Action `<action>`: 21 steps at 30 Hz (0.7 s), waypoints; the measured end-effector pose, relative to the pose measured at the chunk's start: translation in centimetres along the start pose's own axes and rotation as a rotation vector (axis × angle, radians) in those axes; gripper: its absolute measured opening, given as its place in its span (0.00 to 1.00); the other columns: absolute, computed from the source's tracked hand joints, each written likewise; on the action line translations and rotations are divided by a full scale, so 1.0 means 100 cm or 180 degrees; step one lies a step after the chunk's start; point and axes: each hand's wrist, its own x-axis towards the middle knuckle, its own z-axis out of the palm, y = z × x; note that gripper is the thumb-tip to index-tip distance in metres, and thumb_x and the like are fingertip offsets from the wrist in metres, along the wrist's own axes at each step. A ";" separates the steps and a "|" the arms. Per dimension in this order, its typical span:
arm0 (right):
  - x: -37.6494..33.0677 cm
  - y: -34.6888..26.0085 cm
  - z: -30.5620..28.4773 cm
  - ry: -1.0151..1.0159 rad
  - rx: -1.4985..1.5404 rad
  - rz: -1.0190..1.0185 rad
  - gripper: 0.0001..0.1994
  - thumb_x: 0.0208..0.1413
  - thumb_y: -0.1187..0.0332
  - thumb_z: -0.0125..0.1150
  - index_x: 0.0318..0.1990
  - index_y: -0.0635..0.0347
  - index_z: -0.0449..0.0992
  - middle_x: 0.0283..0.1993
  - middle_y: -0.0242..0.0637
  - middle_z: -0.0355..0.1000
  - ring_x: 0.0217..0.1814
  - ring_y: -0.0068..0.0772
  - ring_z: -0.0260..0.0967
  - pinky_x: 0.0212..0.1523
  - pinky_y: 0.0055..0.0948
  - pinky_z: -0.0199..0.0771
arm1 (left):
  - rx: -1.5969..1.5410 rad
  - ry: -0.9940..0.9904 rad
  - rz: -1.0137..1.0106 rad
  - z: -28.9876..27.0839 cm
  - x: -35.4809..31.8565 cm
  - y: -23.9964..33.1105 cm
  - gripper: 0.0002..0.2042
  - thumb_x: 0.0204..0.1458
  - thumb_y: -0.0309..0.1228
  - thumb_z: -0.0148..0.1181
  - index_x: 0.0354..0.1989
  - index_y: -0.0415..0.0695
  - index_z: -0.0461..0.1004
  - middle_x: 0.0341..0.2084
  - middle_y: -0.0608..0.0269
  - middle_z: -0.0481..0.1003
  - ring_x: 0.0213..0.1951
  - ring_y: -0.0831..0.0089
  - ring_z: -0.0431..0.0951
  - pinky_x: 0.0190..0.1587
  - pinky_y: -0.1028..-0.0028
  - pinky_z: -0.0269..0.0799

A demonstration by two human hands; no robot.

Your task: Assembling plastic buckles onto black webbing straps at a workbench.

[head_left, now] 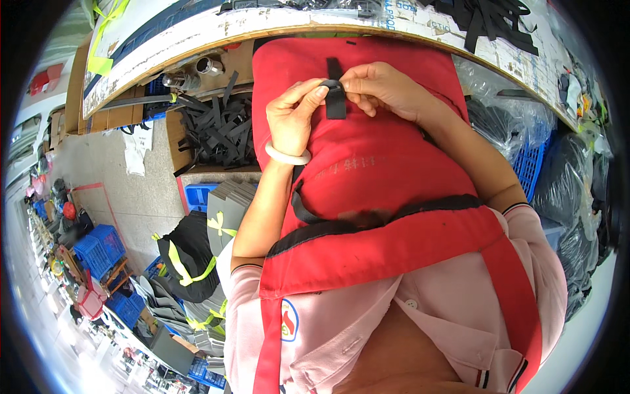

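A short piece of black webbing strap [336, 108] hangs between my hands over the red apron [367, 151] on my lap. Around its middle sits a small dark piece that looks like a buckle [333, 85], partly hidden by my fingers. My left hand [295, 113], with a white bangle [287, 155] at the wrist, pinches this piece from the left between thumb and forefinger. From the right, the thumb and forefinger of my right hand [387, 88] close on the strap's edge by the same piece. The other right fingers curl below.
A white-topped workbench [289, 23] spans the far side, with a heap of black straps [485, 26] at its right. Below its left part stands a cardboard box [178, 141] full of black strap pieces [216, 128]. Blue crates [528, 164] and plastic bags [567, 190] are at my right.
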 end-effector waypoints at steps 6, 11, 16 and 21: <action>0.015 -0.009 -0.005 0.0511 -0.0629 -0.0369 0.10 0.59 0.65 0.54 0.42 0.62 0.74 0.24 0.27 0.68 0.20 0.13 0.61 0.21 0.15 0.61 | -0.0686 -0.0214 -0.0547 -0.031 -0.014 0.012 0.09 0.54 0.21 0.57 0.43 0.33 0.76 0.30 0.58 0.77 0.28 0.74 0.74 0.35 0.75 0.71; 0.019 -0.002 0.031 -0.0827 -0.1470 -0.0127 0.12 0.59 0.67 0.55 0.48 0.59 0.74 0.27 0.30 0.71 0.20 0.15 0.63 0.23 0.17 0.64 | -0.1015 -0.0073 -0.0364 -0.071 -0.030 0.026 0.10 0.57 0.30 0.57 0.40 0.35 0.74 0.30 0.59 0.76 0.30 0.72 0.74 0.36 0.74 0.70; 0.047 0.024 0.004 -0.0169 -0.1649 -0.0363 0.12 0.60 0.66 0.54 0.47 0.60 0.73 0.29 0.30 0.72 0.24 0.16 0.65 0.26 0.18 0.67 | -0.1371 0.0332 -0.0036 -0.114 -0.039 0.033 0.10 0.57 0.26 0.56 0.44 0.35 0.74 0.31 0.57 0.77 0.29 0.72 0.76 0.37 0.74 0.73; 0.034 0.021 -0.019 0.0252 -0.1511 -0.0278 0.15 0.58 0.69 0.54 0.52 0.58 0.71 0.29 0.30 0.72 0.26 0.17 0.66 0.31 0.19 0.70 | 0.0390 0.1839 -0.0290 -0.236 -0.046 -0.006 0.13 0.56 0.26 0.59 0.48 0.36 0.73 0.33 0.58 0.77 0.29 0.76 0.75 0.32 0.77 0.72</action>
